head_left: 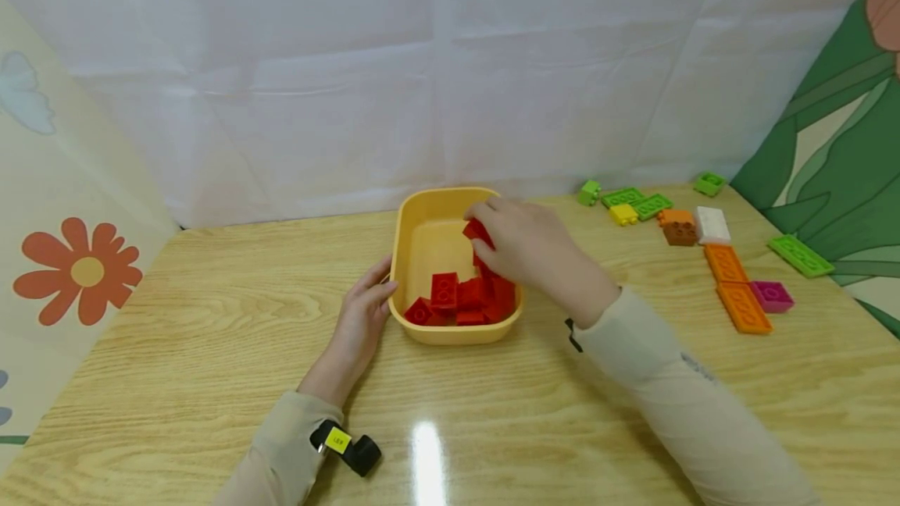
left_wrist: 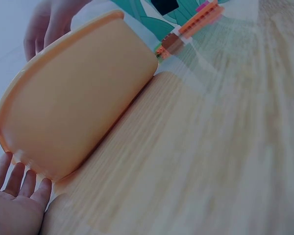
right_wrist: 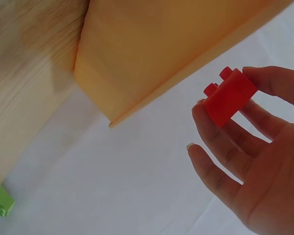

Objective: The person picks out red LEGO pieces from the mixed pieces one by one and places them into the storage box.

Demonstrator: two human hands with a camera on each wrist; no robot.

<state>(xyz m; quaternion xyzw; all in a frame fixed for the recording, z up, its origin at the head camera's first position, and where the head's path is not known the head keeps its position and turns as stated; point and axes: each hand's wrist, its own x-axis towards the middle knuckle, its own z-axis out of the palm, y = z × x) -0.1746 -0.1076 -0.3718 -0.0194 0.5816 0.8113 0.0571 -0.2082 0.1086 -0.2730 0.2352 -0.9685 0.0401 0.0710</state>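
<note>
A yellow plastic bin (head_left: 422, 338) stands on the table, with several red toy bricks (head_left: 444, 291) gathered in its near end. My right hand (head_left: 523, 244) is over the bin's right side and pinches a red toy brick (right_wrist: 230, 98) between thumb and fingers, its studs showing in the right wrist view. At the left side, my left hand (head_left: 362, 318) touches the bin, thumb at the rim. The left wrist view shows the left hand's fingers (left_wrist: 27, 183) extended against the outer wall. The right hand hides some of the bin's contents in the head view.
To the right lie green plates (head_left: 800, 255), a yellow brick (head_left: 623, 215), a brown brick (head_left: 680, 233), a white piece (head_left: 713, 225), orange plates (head_left: 744, 308) and a magenta brick (head_left: 772, 297). A white cloth (head_left: 302, 100) hangs behind the wooden table (head_left: 211, 350).
</note>
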